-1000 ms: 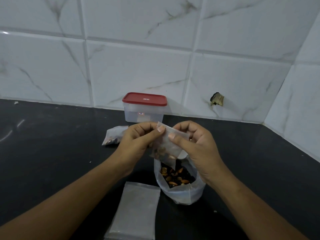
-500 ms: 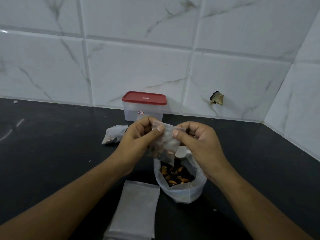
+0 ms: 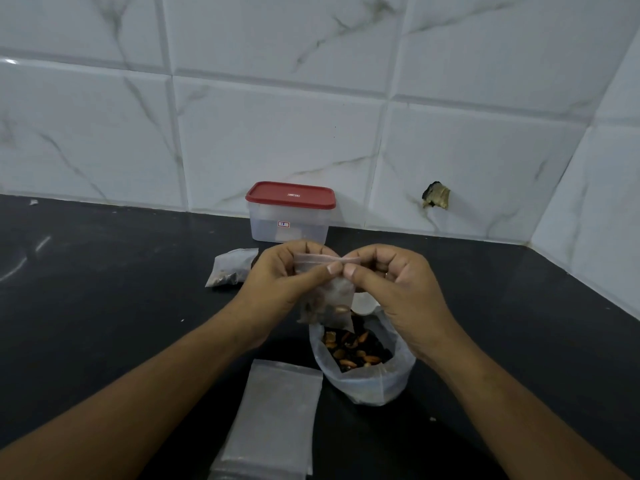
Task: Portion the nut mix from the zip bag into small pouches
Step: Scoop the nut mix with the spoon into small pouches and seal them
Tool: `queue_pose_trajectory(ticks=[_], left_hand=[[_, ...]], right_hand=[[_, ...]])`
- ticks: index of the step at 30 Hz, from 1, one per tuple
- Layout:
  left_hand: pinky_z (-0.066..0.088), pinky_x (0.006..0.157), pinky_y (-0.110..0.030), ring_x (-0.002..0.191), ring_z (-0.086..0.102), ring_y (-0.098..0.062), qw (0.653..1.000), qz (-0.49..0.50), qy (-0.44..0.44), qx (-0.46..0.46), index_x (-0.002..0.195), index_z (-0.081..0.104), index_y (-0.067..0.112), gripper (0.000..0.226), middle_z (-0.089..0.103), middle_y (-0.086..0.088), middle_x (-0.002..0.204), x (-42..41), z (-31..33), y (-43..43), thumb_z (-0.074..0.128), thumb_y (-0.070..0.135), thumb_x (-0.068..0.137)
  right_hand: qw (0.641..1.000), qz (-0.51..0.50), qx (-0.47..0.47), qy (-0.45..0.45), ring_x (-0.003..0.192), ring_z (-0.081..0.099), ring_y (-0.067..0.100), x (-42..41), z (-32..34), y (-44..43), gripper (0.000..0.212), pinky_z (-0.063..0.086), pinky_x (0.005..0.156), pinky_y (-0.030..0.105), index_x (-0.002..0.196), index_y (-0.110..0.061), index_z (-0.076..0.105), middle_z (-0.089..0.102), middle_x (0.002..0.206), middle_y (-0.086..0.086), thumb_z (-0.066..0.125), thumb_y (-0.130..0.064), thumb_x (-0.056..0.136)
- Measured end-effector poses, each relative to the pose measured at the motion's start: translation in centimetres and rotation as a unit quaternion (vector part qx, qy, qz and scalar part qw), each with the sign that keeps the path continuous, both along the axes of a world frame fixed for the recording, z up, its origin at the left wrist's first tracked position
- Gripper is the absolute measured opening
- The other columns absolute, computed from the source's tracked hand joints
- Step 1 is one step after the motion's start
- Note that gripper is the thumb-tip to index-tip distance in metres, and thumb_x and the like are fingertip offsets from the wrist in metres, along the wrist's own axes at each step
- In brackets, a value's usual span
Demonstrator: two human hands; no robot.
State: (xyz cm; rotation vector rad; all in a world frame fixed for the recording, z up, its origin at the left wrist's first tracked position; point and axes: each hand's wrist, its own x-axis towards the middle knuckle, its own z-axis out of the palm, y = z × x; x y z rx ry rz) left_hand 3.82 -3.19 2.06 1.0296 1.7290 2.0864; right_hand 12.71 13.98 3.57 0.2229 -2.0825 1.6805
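Both hands pinch the top strip of a small clear pouch (image 3: 329, 299) that hangs upright with nuts in its bottom. My left hand (image 3: 277, 282) grips its left side, my right hand (image 3: 398, 285) its right side, thumbs nearly touching at the seal. Directly below stands the open zip bag (image 3: 367, 382) with its rim rolled down and the nut mix (image 3: 353, 348) showing inside. A stack of empty pouches (image 3: 273, 417) lies flat in front of the bag, to its left. A filled pouch (image 3: 230, 268) lies on the counter behind my left hand.
A clear plastic box with a red lid (image 3: 290, 211) stands against the tiled wall behind my hands. The black counter (image 3: 104, 306) runs left and right; the wall turns a corner at the right. A broken hole (image 3: 435, 195) marks one tile.
The pouch has been turned from tilted to hanging upright, and my thumbs have moved together along its top strip. My hands rose slightly.
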Motion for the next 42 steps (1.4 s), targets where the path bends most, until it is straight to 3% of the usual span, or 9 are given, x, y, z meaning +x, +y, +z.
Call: queue_pose_trajectory(ticks=[5,9,12,17,22,25,34,37,42], left_hand=[[0.059,0.086,-0.039,0.099,0.073,-0.031,1.0,0.011,0.011,-0.006,0.104,0.07,0.002,0.015,0.075,-0.017,0.103,-0.2,-0.1,-0.1,0.068,0.013,0.093],[0.059,0.077,-0.032,0.09,0.072,-0.023,0.999,0.031,0.005,0.005,0.097,0.066,-0.004,0.025,0.074,-0.011,0.093,-0.4,0.1,-0.2,0.075,0.016,0.084],[0.058,0.071,-0.025,0.084,0.072,-0.017,0.998,0.053,-0.013,0.03,0.089,0.067,0.002,0.021,0.073,-0.006,0.086,-0.6,0.3,-0.4,0.076,0.018,0.08],[0.058,0.071,-0.026,0.082,0.071,-0.016,0.998,0.052,-0.024,0.041,0.092,0.071,0.003,0.016,0.075,-0.007,0.088,-0.6,0.3,-0.4,0.071,0.017,0.085],[0.06,0.082,-0.036,0.094,0.072,-0.026,0.998,0.042,0.037,-0.008,0.102,0.073,-0.003,0.026,0.077,-0.013,0.098,0.1,0.0,0.1,0.068,0.02,0.09],[0.061,0.081,-0.032,0.093,0.073,-0.023,0.998,0.047,0.049,-0.006,0.101,0.074,-0.003,0.023,0.077,-0.012,0.097,0.4,0.0,0.2,0.068,0.017,0.09],[0.059,0.074,-0.026,0.087,0.072,-0.017,0.994,0.083,0.067,0.007,0.096,0.071,0.001,0.016,0.075,-0.007,0.092,-0.2,0.1,0.0,0.068,0.016,0.091],[0.057,0.067,-0.022,0.076,0.069,-0.009,0.992,0.113,0.056,0.023,0.094,0.07,0.002,0.012,0.073,-0.001,0.083,-0.7,0.5,-0.5,0.066,0.012,0.094],[0.057,0.066,-0.025,0.073,0.066,-0.012,0.99,0.13,0.046,0.024,0.09,0.071,0.006,0.011,0.071,-0.003,0.081,-1.5,0.5,-0.9,0.065,0.013,0.096]], right_hand=[[1.0,-0.015,0.014,-0.009,0.081,0.073,0.019,-0.1,-0.1,0.3,0.004,0.062,0.079,0.035,0.096,-0.008,0.074,0.076,0.088,0.01,0.076,-0.008,0.093],[0.999,-0.031,-0.001,0.004,0.075,0.069,0.017,-0.1,0.3,0.4,0.003,0.061,0.072,0.028,0.092,-0.005,0.072,0.074,0.083,0.009,0.076,-0.005,0.092],[0.998,-0.055,-0.025,0.009,0.073,0.065,0.016,-0.1,0.6,0.7,0.005,0.058,0.07,0.026,0.089,-0.005,0.071,0.071,0.079,0.007,0.074,-0.001,0.091],[0.998,-0.06,-0.027,0.011,0.072,0.065,0.015,-0.1,0.5,0.8,0.013,0.057,0.069,0.024,0.088,-0.009,0.069,0.069,0.078,0.002,0.073,0.003,0.089],[0.998,-0.034,0.047,-0.003,0.091,0.075,0.017,0.3,0.5,0.3,0.014,0.062,0.078,0.029,0.1,-0.011,0.075,0.077,0.095,0.003,0.08,-0.007,0.088],[0.998,-0.031,0.054,-0.003,0.09,0.076,0.016,0.3,0.5,0.2,0.012,0.06,0.077,0.027,0.1,-0.012,0.076,0.078,0.094,0.001,0.079,-0.008,0.089],[0.995,-0.058,0.082,-0.008,0.072,0.07,0.016,0.1,0.6,0.6,0.009,0.059,0.067,0.031,0.086,-0.013,0.076,0.075,0.08,0.006,0.075,-0.007,0.092],[0.996,-0.059,0.069,-0.009,0.067,0.067,0.011,0.1,0.8,1.1,0.011,0.056,0.066,0.022,0.084,-0.01,0.076,0.074,0.074,0.002,0.073,-0.002,0.091],[0.996,-0.066,0.053,-0.01,0.066,0.068,0.013,0.0,0.8,1.6,0.007,0.057,0.068,0.022,0.087,-0.009,0.076,0.074,0.073,0.006,0.073,-0.005,0.093]])
